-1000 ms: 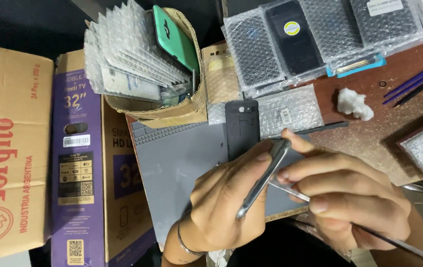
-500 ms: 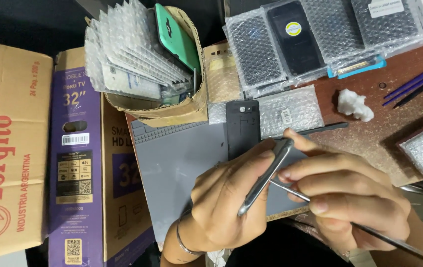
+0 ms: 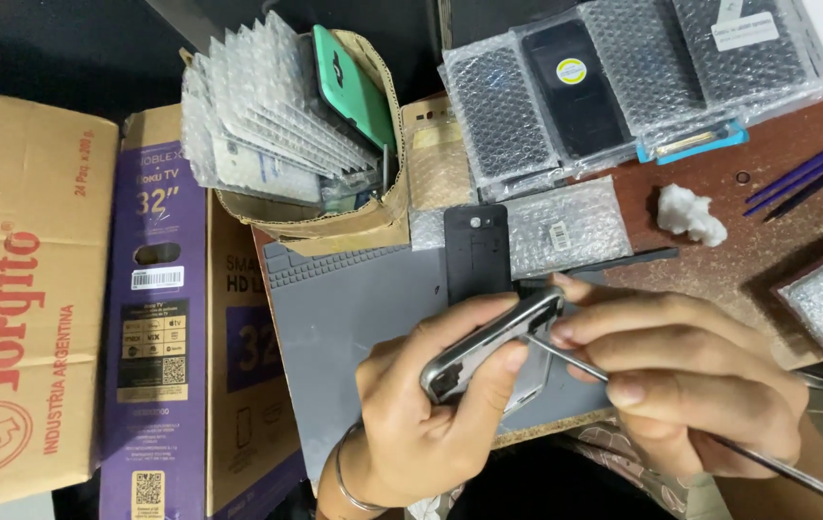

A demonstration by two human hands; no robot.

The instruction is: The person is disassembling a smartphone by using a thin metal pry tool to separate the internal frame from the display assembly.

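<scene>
My left hand (image 3: 431, 414) grips a phone frame (image 3: 493, 345), fingers closed around its silver edge, holding it tilted above the near edge of the grey mat (image 3: 354, 318). My right hand (image 3: 691, 385) has its fingers pinched shut on a thin metal tool (image 3: 575, 358), whose tip touches the inside of the frame near its upper end; the tool's long shaft runs back under my palm toward the lower right. A thin bracelet (image 3: 349, 481) sits on my left wrist.

Just beyond the frame, a black phone back cover (image 3: 476, 250) lies flat on the mat, and beside it a small bubble-wrap pouch (image 3: 570, 226). To the right on the brown worktop (image 3: 758, 241) lies a white wad of cotton (image 3: 689, 214), with purple pens (image 3: 806, 173) farther right.

Farther off, a cardboard tub (image 3: 344, 226) holds a stack of bubble-wrapped parts and a green phone case (image 3: 354, 91) standing on edge. Bubble-wrapped screens (image 3: 575, 91) lie along the far side of the worktop. At left stand a purple television box (image 3: 156, 318) and a tan cardboard carton (image 3: 17, 289).
</scene>
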